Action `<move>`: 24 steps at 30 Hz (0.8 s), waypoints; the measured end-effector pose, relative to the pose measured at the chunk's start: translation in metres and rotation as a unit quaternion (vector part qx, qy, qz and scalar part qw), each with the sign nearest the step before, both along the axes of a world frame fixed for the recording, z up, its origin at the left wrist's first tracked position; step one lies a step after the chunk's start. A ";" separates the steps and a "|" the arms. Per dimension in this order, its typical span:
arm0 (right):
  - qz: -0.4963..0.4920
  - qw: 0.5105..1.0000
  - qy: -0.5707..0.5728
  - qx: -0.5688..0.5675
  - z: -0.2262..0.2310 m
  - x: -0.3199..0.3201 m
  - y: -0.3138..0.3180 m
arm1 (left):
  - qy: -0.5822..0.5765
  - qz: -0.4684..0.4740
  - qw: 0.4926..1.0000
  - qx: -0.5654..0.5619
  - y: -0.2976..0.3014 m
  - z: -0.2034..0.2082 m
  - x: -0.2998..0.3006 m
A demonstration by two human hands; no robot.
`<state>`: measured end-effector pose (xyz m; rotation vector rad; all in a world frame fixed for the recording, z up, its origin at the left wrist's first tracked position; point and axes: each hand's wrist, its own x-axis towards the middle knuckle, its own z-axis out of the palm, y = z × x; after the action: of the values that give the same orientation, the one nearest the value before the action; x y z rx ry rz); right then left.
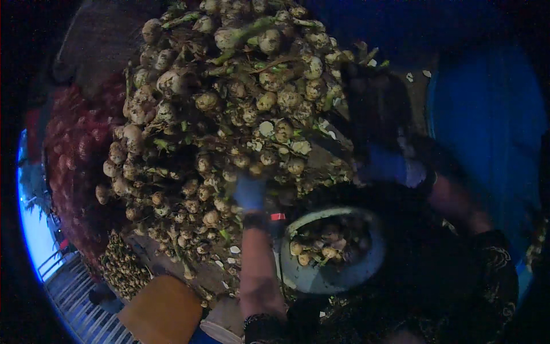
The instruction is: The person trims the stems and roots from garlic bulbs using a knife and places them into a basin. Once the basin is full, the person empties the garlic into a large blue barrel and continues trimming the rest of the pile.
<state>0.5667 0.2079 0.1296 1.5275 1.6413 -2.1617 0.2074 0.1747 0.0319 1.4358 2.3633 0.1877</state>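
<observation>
A big heap of dirty onions [269,80] with roots and green stalks spreads before me. My left hand [250,192], in a blue glove, reaches to the near side of the heap, close to several small onions. Its fingers are dim and smeared, so any grip is hidden. My right hand [395,166], also gloved in blue, is off to the right of the heap, beside a dark shape. Shadow and blur conceal its fingers. Nearer to me, between my forearms, stands a pale round tub [369,266] with a few onions [330,251] inside.
Red mesh sacks [83,166] are stacked at the left. A large blue surface [487,143] rises on the right. At lower left are an orange-brown panel [163,309], another small onion pile [123,266] and a slatted railing [80,304]. Pale scraps [235,250] dot the ground.
</observation>
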 end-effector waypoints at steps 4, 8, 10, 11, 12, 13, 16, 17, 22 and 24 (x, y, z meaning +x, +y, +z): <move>-0.355 0.870 0.231 -0.254 0.011 -0.039 -0.016 | 0.055 -0.024 0.992 -0.113 -0.005 0.000 -0.027; -0.055 0.990 0.072 0.105 -0.039 -0.029 -0.024 | -0.029 -0.049 0.998 0.002 -0.010 -0.013 -0.036; 0.024 0.981 0.030 0.191 -0.028 -0.035 -0.019 | -0.120 -0.060 0.988 0.073 -0.016 -0.008 -0.042; 0.063 0.980 -0.007 0.188 -0.004 -0.039 -0.012 | -0.167 0.007 0.982 0.086 -0.018 -0.002 -0.045; 0.097 0.977 -0.044 0.183 0.020 -0.039 -0.007 | -0.213 0.069 0.970 0.095 -0.016 0.004 -0.040; 0.094 0.978 -0.049 0.180 0.032 -0.035 -0.005 | -0.342 0.044 0.929 0.136 -0.012 0.019 -0.025; 0.123 0.981 -0.029 0.146 0.051 -0.039 0.002 | -0.341 -0.054 0.923 0.172 -0.001 0.082 0.016; 0.135 0.963 0.017 0.234 0.057 -0.048 0.004 | -0.334 -0.053 0.925 0.173 -0.002 0.102 0.020; 0.119 0.900 0.092 0.410 0.070 -0.067 -0.001 | -0.843 0.344 0.369 -0.187 -0.041 0.104 0.044; 0.150 0.906 0.109 0.381 0.085 -0.057 0.005 | -0.767 0.202 0.595 -0.129 -0.029 0.148 0.080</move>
<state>0.5102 0.2125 0.2149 1.0089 2.7987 -1.6424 0.2874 0.1459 0.1799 0.1267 1.0036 0.7704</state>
